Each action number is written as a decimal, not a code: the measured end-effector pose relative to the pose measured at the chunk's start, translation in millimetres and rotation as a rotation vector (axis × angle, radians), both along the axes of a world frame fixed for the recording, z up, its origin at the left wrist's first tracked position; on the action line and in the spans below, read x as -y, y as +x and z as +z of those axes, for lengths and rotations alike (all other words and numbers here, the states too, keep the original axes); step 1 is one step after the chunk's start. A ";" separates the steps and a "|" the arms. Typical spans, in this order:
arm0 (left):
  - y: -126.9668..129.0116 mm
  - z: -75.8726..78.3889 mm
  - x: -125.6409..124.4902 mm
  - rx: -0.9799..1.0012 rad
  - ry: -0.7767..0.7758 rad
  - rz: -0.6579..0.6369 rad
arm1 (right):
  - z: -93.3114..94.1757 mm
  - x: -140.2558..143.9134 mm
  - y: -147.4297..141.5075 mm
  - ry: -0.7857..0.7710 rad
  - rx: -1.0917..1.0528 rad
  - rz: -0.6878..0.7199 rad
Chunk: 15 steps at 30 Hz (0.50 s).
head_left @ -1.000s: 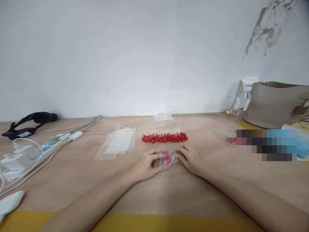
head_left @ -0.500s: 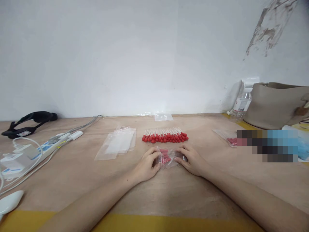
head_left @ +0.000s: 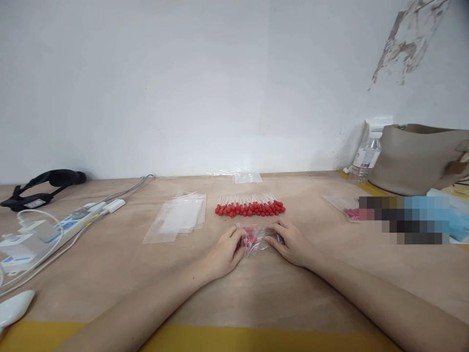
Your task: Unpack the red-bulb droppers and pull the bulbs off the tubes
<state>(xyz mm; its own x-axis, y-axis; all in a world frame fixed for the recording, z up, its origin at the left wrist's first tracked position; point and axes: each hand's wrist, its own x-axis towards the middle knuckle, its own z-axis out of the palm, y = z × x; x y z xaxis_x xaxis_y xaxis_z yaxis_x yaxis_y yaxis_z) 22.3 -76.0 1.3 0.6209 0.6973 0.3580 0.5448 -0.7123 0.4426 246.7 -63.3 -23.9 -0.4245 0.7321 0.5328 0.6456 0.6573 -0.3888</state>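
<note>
A small clear plastic bag (head_left: 258, 242) with several red-tipped sticks (head_left: 249, 240) inside lies between my hands, low over the table. My left hand (head_left: 227, 249) is closed on the bag's left end, where the red tips are. On the right end, my right hand (head_left: 287, 242) grips the plastic between thumb and fingers. Just beyond the bag is a row of red-tipped white sticks (head_left: 250, 208), laid side by side with the red ends toward me. To the left lies a stack of flat clear zip bags (head_left: 178, 217).
On the left are a power strip (head_left: 62, 232) with chargers and cables, a black strap (head_left: 47, 186) and a white object (head_left: 16, 308). On the right stand a plastic bottle (head_left: 368, 156) and a grey-beige bag (head_left: 414, 159). Near them is a filled clear bag (head_left: 340, 206), partly behind a blurred patch.
The fingers of my left hand have closed in further round the bag's left end. My right hand stays almost where it was.
</note>
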 end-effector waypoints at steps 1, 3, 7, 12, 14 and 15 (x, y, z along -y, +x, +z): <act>0.3 0.0 0.5 -0.009 -0.002 0.012 | -0.4 -0.4 0.2 0.002 0.003 -0.001; 1.1 -0.5 1.6 -0.031 -0.001 0.022 | -0.9 -1.0 0.5 0.006 0.008 -0.001; 2.6 -1.8 3.9 -0.058 0.025 0.015 | -1.1 -1.2 1.0 0.010 0.012 0.008; 3.3 -0.3 5.5 -0.090 0.052 0.023 | -0.9 0.0 0.7 -0.011 0.016 -0.001; 3.5 0.0 5.8 -0.108 0.045 0.029 | -0.9 0.1 0.7 -0.012 0.014 0.003; 3.6 -0.2 5.9 -0.116 0.044 0.037 | -0.8 0.1 0.8 -0.008 0.012 0.005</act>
<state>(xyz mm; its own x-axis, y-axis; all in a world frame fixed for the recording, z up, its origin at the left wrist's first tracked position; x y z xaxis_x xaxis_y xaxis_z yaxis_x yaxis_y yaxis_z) 25.9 -81.8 1.1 0.6341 0.7057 0.3160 0.6165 -0.7081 0.3442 247.5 -63.4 -24.7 -0.4344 0.7343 0.5216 0.6468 0.6573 -0.3867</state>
